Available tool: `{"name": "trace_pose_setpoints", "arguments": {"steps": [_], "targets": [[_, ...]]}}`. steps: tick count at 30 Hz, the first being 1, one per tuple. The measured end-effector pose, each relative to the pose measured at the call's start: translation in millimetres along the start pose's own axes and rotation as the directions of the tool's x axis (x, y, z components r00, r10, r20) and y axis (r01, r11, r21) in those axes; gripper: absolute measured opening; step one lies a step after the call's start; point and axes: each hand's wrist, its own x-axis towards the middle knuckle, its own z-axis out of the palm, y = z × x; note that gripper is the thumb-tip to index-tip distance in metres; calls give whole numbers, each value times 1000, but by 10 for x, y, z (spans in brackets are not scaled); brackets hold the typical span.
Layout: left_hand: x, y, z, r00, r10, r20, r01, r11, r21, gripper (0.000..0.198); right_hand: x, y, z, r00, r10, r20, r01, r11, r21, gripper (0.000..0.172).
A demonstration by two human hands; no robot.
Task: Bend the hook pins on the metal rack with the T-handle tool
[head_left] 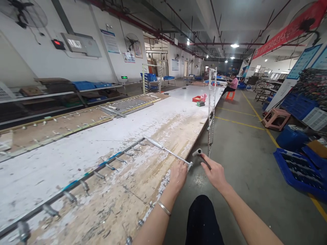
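My left hand (178, 173) is closed around the near end of a slim metal rod (176, 155), at the table's right edge. The rod has a thicker silver section at its far end, which reaches the end of a long dark bar (89, 174) lying on the table. Short silver prongs stick out from that bar, and blue tape wraps parts of it. In my right hand (215, 173), just off the table edge, is a hammer (197, 152) with a grey cylindrical head whose end looks dark and hollow. Its head is raised close to the rod's tip, apart from it.
The long worktable (163, 119) has worn white paint. An upright metal rack (211, 102) stands at its right edge. Farther along sit a red tray (198, 98) and a seated person (233, 82) on an orange stool. Blue crates (301, 173) lie on the floor at right.
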Motion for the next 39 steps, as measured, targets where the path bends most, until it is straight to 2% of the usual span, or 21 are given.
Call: {"name": "trace_pose_setpoints", "arguments": {"steps": [2, 6, 7, 10, 12, 16, 18, 20, 21, 23, 25, 26, 28, 30, 32, 35, 37, 39], "targets": [[0, 2, -4, 1000, 3, -5, -3, 1000, -6, 23, 11, -9, 9, 998, -23, -64, 24, 1000, 17, 42], [-5, 1, -2, 1000, 4, -24, -4, 1000, -10, 23, 51, -42, 3, 992, -39, 119, 51, 994, -99, 39], [-6, -1, 2, 1000, 0, -22, -1, 1000, -14, 22, 62, -49, -9, 992, -39, 118, 51, 994, -99, 40], [-7, -8, 14, 1000, -2, -17, 2, 1000, -28, 22, 69, -52, -21, 995, -65, -73, 65, 998, -4, 42], [-6, -10, 17, 1000, -3, -23, 3, 1000, -26, 22, 49, -37, 8, 988, -92, -121, 95, 995, 19, 41], [-1, -14, 8, 1000, -8, -29, 7, 999, -33, 24, 18, 13, 54, 997, -66, 30, 68, 996, -61, 38], [2, -16, 0, 1000, -8, -6, 7, 999, -43, 24, 18, 29, 49, 998, -35, -61, 34, 999, -17, 40], [4, -15, -9, 1000, -8, 17, 8, 999, -42, 24, 17, 34, 53, 979, -40, -202, 52, 997, 56, 42], [4, -13, -13, 1000, -8, 22, 9, 999, -38, 24, 15, 31, 65, 974, -55, -220, 72, 995, 71, 42], [1, -9, -18, 1000, -12, 10, 12, 999, -35, 24, 16, 18, 96, 990, -72, -124, 76, 997, 30, 40], [-6, -9, -19, 1000, -17, -13, 16, 999, -50, 24, 27, -6, 116, 1000, -31, 3, 31, 999, -39, 38], [-9, -10, -17, 1000, -19, -21, 17, 998, -61, 24, 34, -19, 119, 1000, -7, 17, 8, 999, -45, 39], [-16, -13, -11, 999, -20, -24, 18, 997, -81, 25, 35, -37, 119, 997, 4, -73, -2, 1000, 21, 41], [-17, -13, -7, 1000, -24, -12, 23, 997, -80, 24, 8, -32, 136, 986, -20, -163, 39, 993, 113, 43], [-15, -8, -8, 1000, -31, 6, 31, 998, -63, 23, -35, 1, 173, 994, -18, -111, 33, 991, 128, 42], [-15, -2, -15, 998, -58, -10, 57, 996, -73, 23, -74, 79, 200, 991, 121, 55, -126, 986, 108, 39], [-25, -13, -15, 992, -125, -33, 119, 985, -128, 21, -77, 121, 161, 965, 261, 37, -263, 944, 198, 41], [-41, -38, -4, 972, -232, -41, 217, 950, -223, 18, -90, 145, 92, 926, 377, -19, -348, 872, 344, 48]]}}
